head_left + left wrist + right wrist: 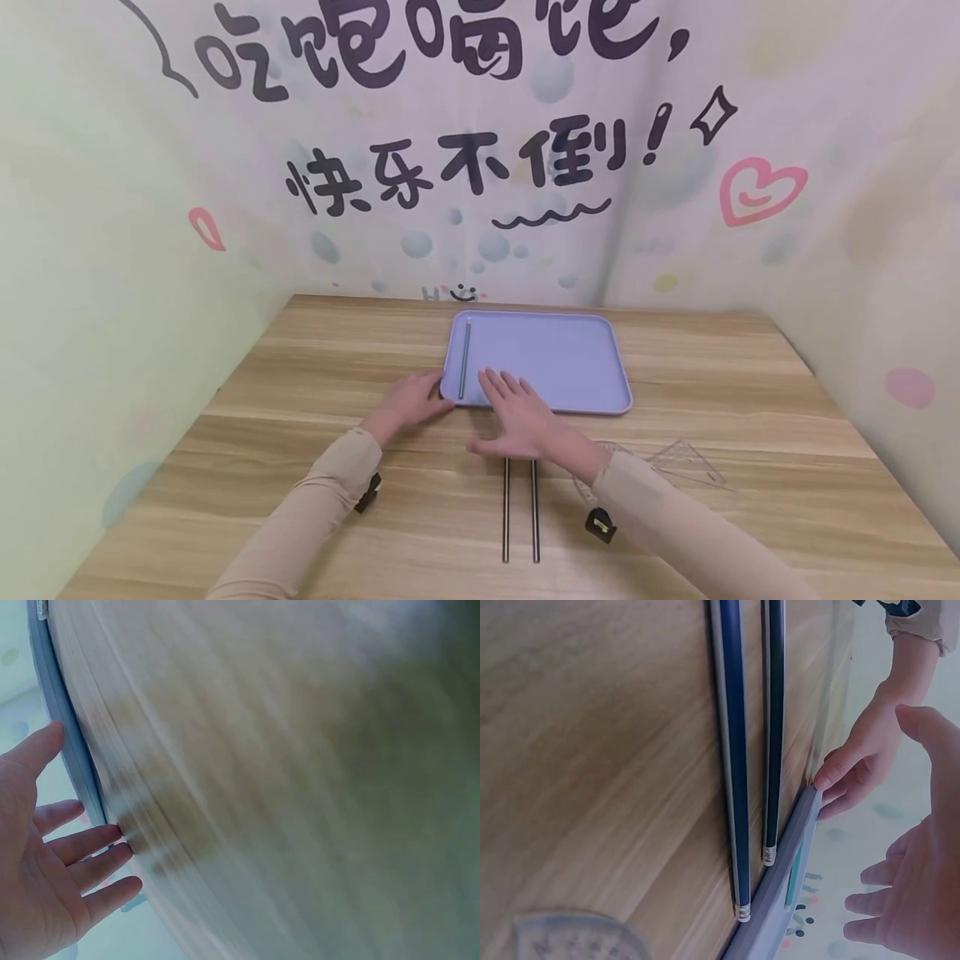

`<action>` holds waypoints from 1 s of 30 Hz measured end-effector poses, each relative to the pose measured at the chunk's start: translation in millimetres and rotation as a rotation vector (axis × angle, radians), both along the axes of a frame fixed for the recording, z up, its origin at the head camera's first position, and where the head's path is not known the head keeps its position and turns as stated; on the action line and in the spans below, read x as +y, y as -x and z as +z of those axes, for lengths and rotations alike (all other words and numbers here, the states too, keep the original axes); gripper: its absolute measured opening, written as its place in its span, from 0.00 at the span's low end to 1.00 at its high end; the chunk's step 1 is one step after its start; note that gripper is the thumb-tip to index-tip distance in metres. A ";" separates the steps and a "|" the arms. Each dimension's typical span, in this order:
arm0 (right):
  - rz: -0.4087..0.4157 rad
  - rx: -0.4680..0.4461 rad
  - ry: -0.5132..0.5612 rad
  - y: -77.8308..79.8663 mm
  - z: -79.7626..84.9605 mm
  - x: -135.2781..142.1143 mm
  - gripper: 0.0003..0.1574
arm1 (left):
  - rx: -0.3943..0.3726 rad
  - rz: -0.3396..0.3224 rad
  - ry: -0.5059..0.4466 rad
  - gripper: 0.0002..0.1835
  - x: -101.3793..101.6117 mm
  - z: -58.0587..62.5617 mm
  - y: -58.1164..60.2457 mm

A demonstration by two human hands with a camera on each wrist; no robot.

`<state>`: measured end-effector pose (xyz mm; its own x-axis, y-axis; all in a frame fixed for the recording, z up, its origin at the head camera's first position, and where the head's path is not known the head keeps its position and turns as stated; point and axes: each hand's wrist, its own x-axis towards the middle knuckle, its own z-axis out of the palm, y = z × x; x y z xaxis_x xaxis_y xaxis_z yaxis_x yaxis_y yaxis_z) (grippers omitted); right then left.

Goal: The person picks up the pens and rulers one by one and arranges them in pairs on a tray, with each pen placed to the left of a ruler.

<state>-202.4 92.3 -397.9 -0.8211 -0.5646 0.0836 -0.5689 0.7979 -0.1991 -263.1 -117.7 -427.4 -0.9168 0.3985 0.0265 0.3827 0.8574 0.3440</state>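
A lavender tray (555, 367) lies near the back of the table, with a blue-green pencil (465, 358) along its left side. My left hand (411, 402) touches the tray's near left corner; in the left wrist view its fingers (109, 874) are spread and loosely bent. Over the tray's front edge hovers my right hand (521, 425), palm down, holding nothing, fingers stretched forward and thumb out to the left. Two dark pencils (506, 512) lie side by side in front of the tray, their far ends hidden under the right hand. The right wrist view shows their metal-banded ends (742, 911) close to the tray.
To the right, partly behind the right forearm, lie a clear protractor (585, 492) and a clear set square (690, 465). A printed cloth (450, 242) hangs right behind the wooden table (300, 358), and a pale wall covering (112, 292) borders its left side.
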 end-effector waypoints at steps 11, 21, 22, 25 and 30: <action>0.018 -0.017 -0.010 -5.1 -2.7 7.3 0.63 | -0.003 0.000 0.005 0.34 0.0 1.3 -1.1; -0.012 -0.008 0.015 -6.8 -2.2 21.9 0.64 | 0.005 -0.006 -0.008 0.33 -0.4 0.2 2.0; -0.013 -0.013 0.016 -6.9 -3.0 23.4 0.63 | 0.000 -0.004 -0.007 0.33 -0.3 0.2 2.2; -0.015 -0.029 0.013 -7.6 -6.0 27.7 0.63 | -0.002 -0.007 -0.009 0.33 -0.2 0.3 2.0; -0.007 -0.032 0.010 -9.0 -10.4 32.6 0.62 | -0.001 -0.010 -0.004 0.33 -0.7 0.4 1.4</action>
<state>-193.4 124.8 -408.3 -0.8272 -0.5585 0.0628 -0.5569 0.7996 -0.2249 -264.5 -118.4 -427.0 -0.9128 0.4075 0.0272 0.3907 0.8522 0.3481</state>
